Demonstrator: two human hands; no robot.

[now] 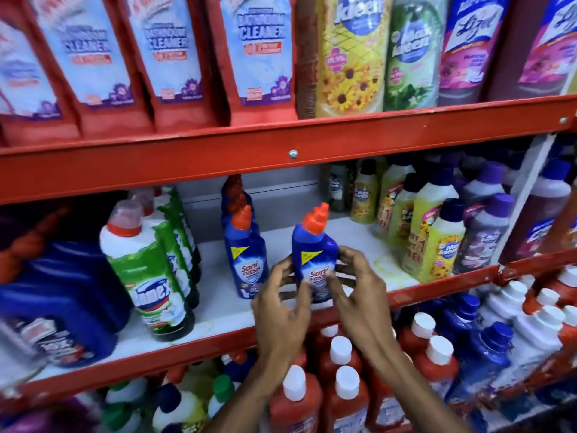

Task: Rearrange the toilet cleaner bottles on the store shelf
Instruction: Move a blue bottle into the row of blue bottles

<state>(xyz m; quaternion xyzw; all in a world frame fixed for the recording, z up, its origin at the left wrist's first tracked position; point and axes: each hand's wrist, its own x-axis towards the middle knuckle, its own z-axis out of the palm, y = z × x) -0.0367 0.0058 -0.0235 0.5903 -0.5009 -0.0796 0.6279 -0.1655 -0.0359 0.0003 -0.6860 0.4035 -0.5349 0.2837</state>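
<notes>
Both hands, left hand (281,295) and right hand (356,287), apparently grasping upright blue Sani Fresh bottle (313,254)

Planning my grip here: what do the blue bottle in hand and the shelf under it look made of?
Blue bottle: likely glossy moulded plastic, judging by its sheen, with an orange cap. Shelf: a white, matt board behind a red painted edge, probably metal, with a bolt above.
</notes>
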